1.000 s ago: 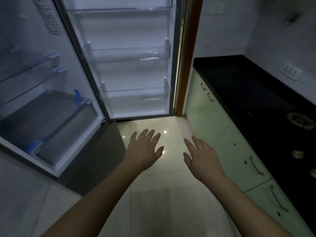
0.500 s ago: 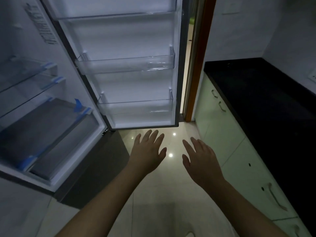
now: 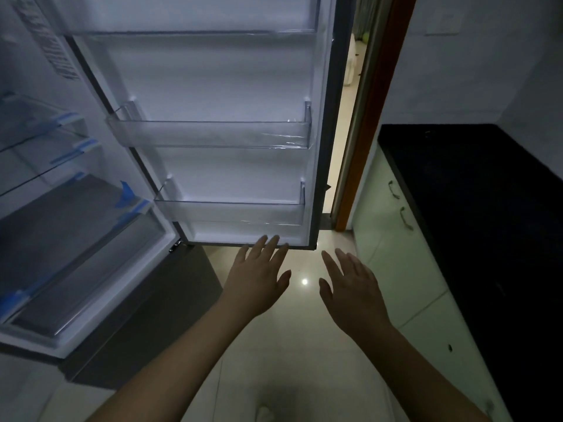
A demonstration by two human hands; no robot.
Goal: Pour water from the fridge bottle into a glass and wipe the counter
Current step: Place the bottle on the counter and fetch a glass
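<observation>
Nearest: left hand (image 3: pixel 257 280) and right hand (image 3: pixel 353 292), both palm-down over the pale tiled floor (image 3: pixel 304 345), fingers spread and straight, gripping nothing, the left fingertips (image 3: pixel 272 242) overlapping the bottom edge of the fridge door (image 3: pixel 213 86). Beyond: the door stood wide open with clear door bins (image 3: pixel 213 137), the fridge (image 3: pixel 61 239) interior to the left showing glass shelves and a drawer, no bottle visible in either; the black counter (image 3: pixel 472 193) ran along the right above pale cabinets (image 3: pixel 396 254). Farthest: a wooden doorframe (image 3: pixel 374 117) between door and counter.
</observation>
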